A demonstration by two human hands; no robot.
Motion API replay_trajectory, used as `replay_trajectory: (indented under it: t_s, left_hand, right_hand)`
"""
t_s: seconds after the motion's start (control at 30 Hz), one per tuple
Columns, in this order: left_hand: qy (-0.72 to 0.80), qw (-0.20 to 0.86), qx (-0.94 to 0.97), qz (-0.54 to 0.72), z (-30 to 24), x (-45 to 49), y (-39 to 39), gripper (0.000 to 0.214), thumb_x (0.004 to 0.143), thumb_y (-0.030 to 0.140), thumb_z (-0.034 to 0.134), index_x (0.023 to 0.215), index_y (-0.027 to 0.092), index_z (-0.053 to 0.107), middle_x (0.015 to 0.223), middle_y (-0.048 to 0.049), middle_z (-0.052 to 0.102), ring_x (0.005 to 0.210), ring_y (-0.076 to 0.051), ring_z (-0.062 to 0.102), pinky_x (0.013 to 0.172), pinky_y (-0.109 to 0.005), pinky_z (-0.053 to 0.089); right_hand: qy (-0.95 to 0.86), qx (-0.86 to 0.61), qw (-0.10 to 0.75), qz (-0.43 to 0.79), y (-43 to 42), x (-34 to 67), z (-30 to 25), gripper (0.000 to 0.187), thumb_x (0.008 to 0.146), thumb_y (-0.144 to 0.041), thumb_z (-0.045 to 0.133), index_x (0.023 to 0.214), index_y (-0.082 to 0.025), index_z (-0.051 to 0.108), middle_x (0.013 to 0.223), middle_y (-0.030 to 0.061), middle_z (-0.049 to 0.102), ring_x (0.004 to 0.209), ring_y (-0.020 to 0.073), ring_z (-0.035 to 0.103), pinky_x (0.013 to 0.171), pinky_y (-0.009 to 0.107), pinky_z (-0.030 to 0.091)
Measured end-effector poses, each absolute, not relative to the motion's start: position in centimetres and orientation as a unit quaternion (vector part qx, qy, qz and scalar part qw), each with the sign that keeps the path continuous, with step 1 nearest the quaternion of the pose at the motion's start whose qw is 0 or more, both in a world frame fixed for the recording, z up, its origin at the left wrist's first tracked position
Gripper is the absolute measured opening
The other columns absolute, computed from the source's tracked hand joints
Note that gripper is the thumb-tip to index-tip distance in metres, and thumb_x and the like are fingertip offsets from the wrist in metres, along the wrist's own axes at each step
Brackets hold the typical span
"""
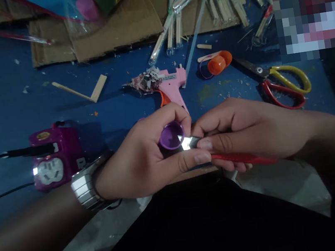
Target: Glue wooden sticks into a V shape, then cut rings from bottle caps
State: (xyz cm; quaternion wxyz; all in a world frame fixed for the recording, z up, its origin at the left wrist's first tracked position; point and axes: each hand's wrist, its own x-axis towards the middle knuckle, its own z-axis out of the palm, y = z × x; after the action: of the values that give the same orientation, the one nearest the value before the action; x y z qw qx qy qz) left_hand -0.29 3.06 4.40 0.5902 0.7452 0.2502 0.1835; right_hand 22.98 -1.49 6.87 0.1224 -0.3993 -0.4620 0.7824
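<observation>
My left hand (149, 155) is closed around a small purple plastic cup (171, 136), its round mouth facing up. In my right hand (244, 131) is a red utility knife (248, 158), gripped near its blade end. The shiny blade (186, 142) points left and meets the cup's rim, or lies just beside it; I cannot tell which. My left thumb reaches across below the blade, close to my right thumb. Just beyond my hands lies a pink glue gun (171, 85), its nozzle pointing left and bits of debris stuck on its front.
A purple power socket (54, 159) with black cables stands at left. Scissors (271, 80) and orange plastic pieces (219, 63) lie at right. Wooden sticks (93, 92) are left of the glue gun. Wrapped chopsticks (176, 15) and cardboard (111, 25) cover the back.
</observation>
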Motion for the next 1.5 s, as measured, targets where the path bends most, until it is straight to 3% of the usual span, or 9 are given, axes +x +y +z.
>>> replay_trajectory:
  t_s: [0.2, 0.43, 0.57, 0.83, 1.0, 1.2, 1.4, 1.5]
  left_hand:
    - [0.258, 0.527, 0.76, 0.278, 3.3, -0.1, 3.0, 0.055, 0.082, 0.048, 0.092, 0.112, 0.023, 0.052, 0.101, -0.0015, 0.062, 0.087, -0.017, 0.063, 0.074, -0.032, 0.054]
    - [0.249, 0.434, 0.811, 0.304, 3.1, 0.0, 2.3, 0.041, 0.097, 0.046, 0.076, 0.123, 0.022, 0.055, 0.108, -0.0032, 0.066, 0.086, -0.016, 0.066, 0.074, -0.031, 0.058]
    - [0.24, 0.434, 0.817, 0.294, 3.2, -0.2, 2.3, 0.04, 0.099, 0.047, 0.074, 0.12, 0.02, 0.054, 0.107, -0.0037, 0.063, 0.087, -0.015, 0.064, 0.077, -0.03, 0.058]
    - [0.236, 0.413, 0.832, 0.285, 3.5, -0.2, 2.1, 0.028, 0.104, 0.045, 0.067, 0.113, 0.022, 0.053, 0.094, 0.0001, 0.062, 0.067, -0.011, 0.054, 0.057, -0.027, 0.048]
    - [0.241, 0.407, 0.831, 0.294, 3.3, -0.2, 2.1, 0.031, 0.104, 0.049, 0.066, 0.116, 0.023, 0.054, 0.097, -0.001, 0.064, 0.072, -0.013, 0.06, 0.061, -0.029, 0.053]
    - [0.249, 0.36, 0.832, 0.342, 2.6, -0.1, 2.2, 0.041, 0.103, 0.051, 0.067, 0.126, 0.021, 0.053, 0.12, -0.0076, 0.063, 0.092, -0.017, 0.068, 0.077, -0.033, 0.063]
    - [0.253, 0.359, 0.839, 0.322, 2.7, -0.1, 1.6, 0.043, 0.102, 0.058, 0.064, 0.126, 0.024, 0.051, 0.111, -0.007, 0.066, 0.087, -0.018, 0.069, 0.072, -0.034, 0.062]
    - [0.262, 0.375, 0.835, 0.305, 2.9, -0.1, 1.5, 0.04, 0.103, 0.058, 0.063, 0.121, 0.025, 0.049, 0.102, -0.0035, 0.067, 0.071, -0.014, 0.065, 0.06, -0.03, 0.056]
  right_hand:
    - [-0.465, -0.398, 0.147, 0.777, -1.4, 23.0, 6.6, 0.03, 0.108, -0.04, 0.059, 0.089, -0.017, 0.065, 0.065, -0.0038, 0.064, 0.049, 0.0069, 0.059, 0.047, 0.016, 0.047]
    - [-0.496, -0.392, 0.209, 0.746, -1.6, 22.8, 6.2, 0.026, 0.103, -0.04, 0.069, 0.094, -0.015, 0.068, 0.065, -0.0036, 0.064, 0.048, 0.0073, 0.057, 0.044, 0.016, 0.044]
    - [-0.495, -0.384, 0.207, 0.751, -1.7, 22.7, 6.4, 0.029, 0.106, -0.041, 0.064, 0.093, -0.016, 0.067, 0.064, -0.0034, 0.063, 0.049, 0.0081, 0.058, 0.045, 0.018, 0.046]
    - [-0.49, -0.388, 0.211, 0.752, -1.8, 22.5, 6.4, 0.031, 0.105, -0.044, 0.064, 0.088, -0.017, 0.065, 0.063, -0.004, 0.063, 0.048, 0.008, 0.056, 0.044, 0.018, 0.044]
    - [-0.52, -0.392, 0.214, 0.728, -1.8, 22.7, 6.3, 0.027, 0.104, -0.039, 0.067, 0.09, -0.016, 0.067, 0.063, -0.0041, 0.064, 0.049, 0.0077, 0.057, 0.044, 0.017, 0.044]
    - [-0.561, -0.41, 0.234, 0.68, -1.5, 22.8, 6.3, 0.024, 0.103, -0.03, 0.071, 0.085, -0.015, 0.065, 0.064, -0.005, 0.065, 0.048, 0.0047, 0.056, 0.046, 0.014, 0.043]
    - [-0.549, -0.406, 0.232, 0.692, -1.8, 22.5, 6.2, 0.024, 0.102, -0.033, 0.071, 0.087, -0.016, 0.065, 0.066, -0.0044, 0.065, 0.05, 0.0061, 0.057, 0.045, 0.014, 0.044]
    - [-0.539, -0.395, 0.221, 0.71, -2.1, 22.5, 6.3, 0.024, 0.103, -0.036, 0.069, 0.09, -0.017, 0.065, 0.066, -0.0039, 0.064, 0.051, 0.0071, 0.058, 0.047, 0.015, 0.046]
